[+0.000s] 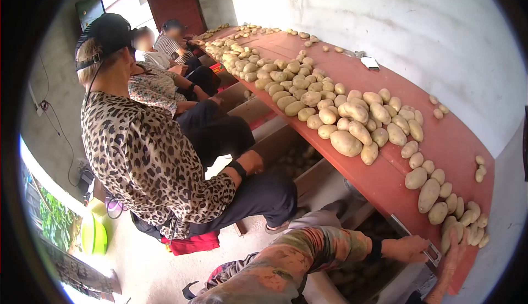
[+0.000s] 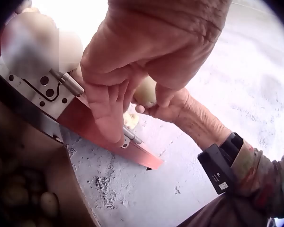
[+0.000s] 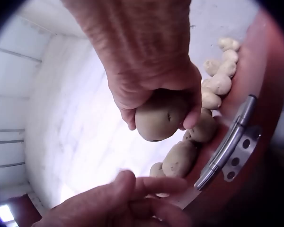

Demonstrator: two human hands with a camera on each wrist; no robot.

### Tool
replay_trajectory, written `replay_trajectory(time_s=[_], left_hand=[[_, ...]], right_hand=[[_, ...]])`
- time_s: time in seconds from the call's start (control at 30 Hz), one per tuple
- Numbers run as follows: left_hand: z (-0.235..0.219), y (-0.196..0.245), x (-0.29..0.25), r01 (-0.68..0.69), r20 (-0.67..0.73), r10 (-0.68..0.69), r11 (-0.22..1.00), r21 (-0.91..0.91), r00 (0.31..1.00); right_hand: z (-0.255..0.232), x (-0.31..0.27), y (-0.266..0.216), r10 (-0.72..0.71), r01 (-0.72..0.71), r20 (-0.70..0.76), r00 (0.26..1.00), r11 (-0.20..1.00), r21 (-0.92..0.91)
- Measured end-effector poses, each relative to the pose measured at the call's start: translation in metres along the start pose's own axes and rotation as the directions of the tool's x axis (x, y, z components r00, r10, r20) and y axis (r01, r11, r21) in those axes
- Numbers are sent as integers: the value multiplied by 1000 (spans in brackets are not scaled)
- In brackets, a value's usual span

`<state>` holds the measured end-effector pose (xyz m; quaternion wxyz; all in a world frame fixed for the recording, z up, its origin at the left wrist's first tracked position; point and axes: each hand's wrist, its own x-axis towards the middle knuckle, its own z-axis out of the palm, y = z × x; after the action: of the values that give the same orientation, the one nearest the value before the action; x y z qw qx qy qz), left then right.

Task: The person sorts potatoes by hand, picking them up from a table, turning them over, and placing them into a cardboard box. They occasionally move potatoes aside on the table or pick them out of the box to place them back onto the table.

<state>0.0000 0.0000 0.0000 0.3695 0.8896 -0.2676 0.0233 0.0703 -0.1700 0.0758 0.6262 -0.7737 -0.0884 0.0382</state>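
Observation:
My right hand point(image 3: 151, 80) grips a tan potato point(image 3: 161, 118), with fingers and thumb on either side of it. In the head view this right hand point(image 1: 451, 260) is at the near end of the red board point(image 1: 396, 188), beside the row of potatoes. My left hand point(image 1: 406, 249) is close to the metal hinge point(image 1: 433, 253) on the board's edge. Its fingers point(image 2: 106, 113) are loosely bent with nothing held in them. The left wrist view shows the gripped potato point(image 2: 146, 92) behind the left hand.
Potatoes point(image 1: 352, 111) lie in a long band along the board, which runs beside a white wall point(image 1: 418, 29). Under its near edge, wooden bins point(image 1: 324, 186) hold more potatoes. A person in a leopard-print top point(image 1: 143, 155) sits close by on the left, with others beyond.

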Motion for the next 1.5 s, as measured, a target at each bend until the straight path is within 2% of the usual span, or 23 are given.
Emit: replay_trajectory(time_s=[0.07, 0.1, 0.17, 0.27, 0.33, 0.4, 0.43, 0.47, 0.57, 0.63, 0.73, 0.8, 0.83, 0.87, 0.9, 0.93, 1.0, 1.1, 1.13, 1.2, 1.33, 1.43, 1.5], left_hand=[[-9, 12, 0, 59, -233, -164, 915, -400, 959], [-14, 32, -15, 79, -218, -187, 901, -427, 958], [-41, 54, -26, 139, -53, -319, 549, -824, 946], [-44, 55, -21, 149, -59, -413, 454, -879, 909], [-56, 50, -27, 33, -122, -337, 418, -908, 933], [-69, 32, -21, 177, 31, -373, 363, -915, 927], [-71, 30, -20, 223, 56, -426, 353, -909, 903], [-78, 33, -25, 188, -5, -426, 411, -892, 905], [-91, 31, -23, 286, 26, -471, 489, -824, 882], [-101, 24, -21, 404, 142, -486, 492, -772, 862], [-104, 22, 1, 451, 158, -479, 593, -667, 864], [-108, 23, 6, 515, 330, -402, 746, -423, 854], [-102, 27, 17, 485, 324, -370, 756, -440, 871], [-92, 29, 17, 425, 314, -357, 886, -184, 880], [-84, 29, 15, 332, 306, -343, 939, 89, 888], [-79, 28, 13, 322, 317, -332, 943, 86, 888], [-71, 26, 8, 213, 425, -325, 933, 291, 845], [-64, 24, 1, 185, 370, -358, 885, 428, 857], [-60, 18, 0, 183, 366, -359, 882, 434, 859], [-54, 11, 0, 259, 187, -382, 843, 471, 905], [-72, 16, 2, 211, 209, -342, 855, 474, 916], [-78, 16, 1, 183, 198, -271, 909, 375, 942], [-81, 15, 4, 161, 109, -216, 912, 376, 970]], right_hand=[[7, -6, -5, -56, 59, 45, 997, 995, -76], [11, -25, -10, -22, 26, 52, 998, 996, -88], [23, -41, -20, -93, 97, 68, 993, 994, -51], [37, -46, -22, -172, 184, 110, 979, 977, -104], [46, -40, -26, -326, 359, 179, 928, 912, -198], [51, -40, -37, -301, 345, 251, 920, 926, -153], [50, -42, -45, -180, 227, 267, 947, 961, -158], [49, -37, -38, -167, 217, 284, 944, 964, -155], [55, -31, -36, -9, 37, 264, 965, 994, -104], [58, -22, -35, 15, -1, 226, 974, 998, -64], [38, -5, -54, 35, 9, 181, 983, 972, -237], [31, 5, -49, 34, -21, 62, 998, 980, -198], [19, 14, -52, 21, -12, 41, 999, 974, -225], [16, 18, -50, 32, -30, 10, 999, 981, -189], [14, 18, -50, 48, -50, -19, 999, 988, -149], [14, 17, -52, 55, -59, -36, 998, 992, -110], [12, 17, -52, 42, -45, -33, 999, 994, -99], [12, 15, -54, 23, -24, -15, 1000, 996, -91], [12, 14, -55, 27, -27, -10, 1000, 995, -97], [11, 14, -53, 12, -13, -13, 1000, 994, -110], [9, 16, -48, -32, 27, -25, 999, 984, -175], [9, 17, -48, -55, 51, -14, 998, 979, -195], [10, 17, -48, -47, 43, -15, 999, 974, -221]])
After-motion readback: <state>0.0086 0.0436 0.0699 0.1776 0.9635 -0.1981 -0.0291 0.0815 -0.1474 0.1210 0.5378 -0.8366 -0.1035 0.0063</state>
